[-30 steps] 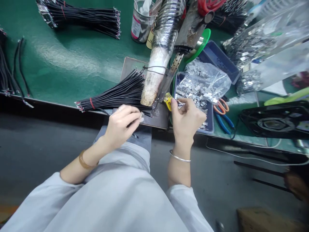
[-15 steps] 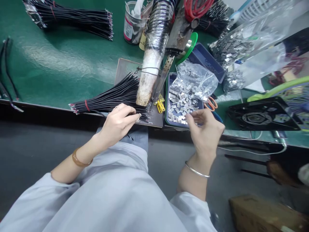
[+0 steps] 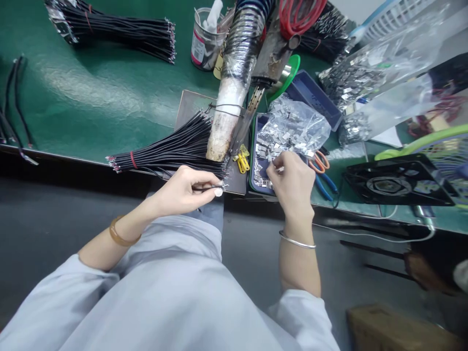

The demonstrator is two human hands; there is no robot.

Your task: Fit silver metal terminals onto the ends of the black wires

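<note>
My left hand is closed in a pinch on the stripped end of one black cable, at the table's front edge. Just behind it lies a bundle of black cables tied with a red band, its fanned ends on a brown board. My right hand is closed over the blue tray of small metal connectors; its fingertips point down among them, and what they pinch is too small to make out. A soldering iron and a white-wrapped hose come down between the hands.
Yellow clips lie between board and tray. Orange-and-blue pliers and a black fan are to the right. Behind stand a clear cup and a green solder spool. Another tied cable bundle lies back left.
My left hand has moved right and now shows a cable end between its fingers. The right hand has moved left over the tray, its fingers closing downward onto the connectors.
</note>
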